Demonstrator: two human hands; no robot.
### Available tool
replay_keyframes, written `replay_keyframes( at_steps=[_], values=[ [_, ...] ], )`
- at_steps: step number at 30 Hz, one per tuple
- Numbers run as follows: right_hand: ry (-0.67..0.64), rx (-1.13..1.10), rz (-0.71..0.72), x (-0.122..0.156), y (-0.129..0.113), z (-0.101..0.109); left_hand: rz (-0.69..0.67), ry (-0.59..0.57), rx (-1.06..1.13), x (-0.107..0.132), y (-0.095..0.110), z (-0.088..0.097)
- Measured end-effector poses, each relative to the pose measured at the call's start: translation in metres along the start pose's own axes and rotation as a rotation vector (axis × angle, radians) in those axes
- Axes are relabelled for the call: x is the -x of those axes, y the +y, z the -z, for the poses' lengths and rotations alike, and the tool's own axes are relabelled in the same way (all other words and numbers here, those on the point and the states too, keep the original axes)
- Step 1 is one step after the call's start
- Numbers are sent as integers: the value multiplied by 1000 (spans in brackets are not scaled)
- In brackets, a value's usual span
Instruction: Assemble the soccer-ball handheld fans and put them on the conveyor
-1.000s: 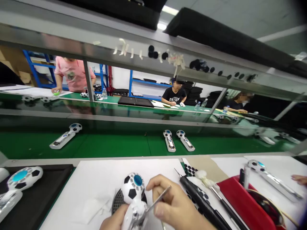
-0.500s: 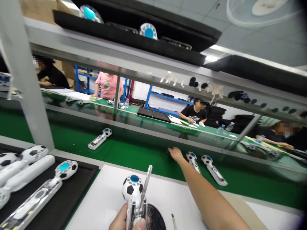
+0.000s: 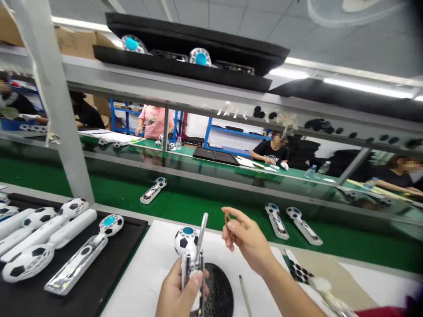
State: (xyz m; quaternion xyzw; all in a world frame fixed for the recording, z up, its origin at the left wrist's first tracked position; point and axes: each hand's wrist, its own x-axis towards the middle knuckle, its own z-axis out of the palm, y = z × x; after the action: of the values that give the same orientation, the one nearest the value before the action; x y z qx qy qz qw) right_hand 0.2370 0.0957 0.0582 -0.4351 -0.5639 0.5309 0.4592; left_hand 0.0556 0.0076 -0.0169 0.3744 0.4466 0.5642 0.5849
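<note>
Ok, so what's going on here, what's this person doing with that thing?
The person's left hand grips a football-patterned handheld device upright above a white sheet, with a thin metal tool standing up from its casing. The right hand is raised beside it, its fingertips pinching something too small to make out. More such devices lie on a black tray and a green conveyor belt.

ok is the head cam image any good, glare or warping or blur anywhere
In the head view, the ceiling light strip flares bright, the metal shelf beam slants steeply from the wide lens, the glass panel reflects the green bench, and the left hand, its football-patterned device and the right hand look fairly sharp.
</note>
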Motion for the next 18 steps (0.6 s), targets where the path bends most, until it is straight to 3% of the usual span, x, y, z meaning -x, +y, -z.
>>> replay_keyframes(
  at_steps=[3, 6, 11, 14, 18],
  values=[
    [74, -235, 7, 61, -15, -8, -19, -29, -71, 4, 3, 2],
    [118, -346, -36, 94, -11, -9, -55, -74, -157, 7, 5, 2],
    [148, -244, 15, 106, 22, -4, -77, -221, -307, 9, 6, 2],
    [56, -197, 15, 107, 36, -3, -72, -404, -367, 9, 6, 2],
    [-79, -165, 34, 111, 36, 3, -75, -595, -439, 10, 8, 2]
  ],
)
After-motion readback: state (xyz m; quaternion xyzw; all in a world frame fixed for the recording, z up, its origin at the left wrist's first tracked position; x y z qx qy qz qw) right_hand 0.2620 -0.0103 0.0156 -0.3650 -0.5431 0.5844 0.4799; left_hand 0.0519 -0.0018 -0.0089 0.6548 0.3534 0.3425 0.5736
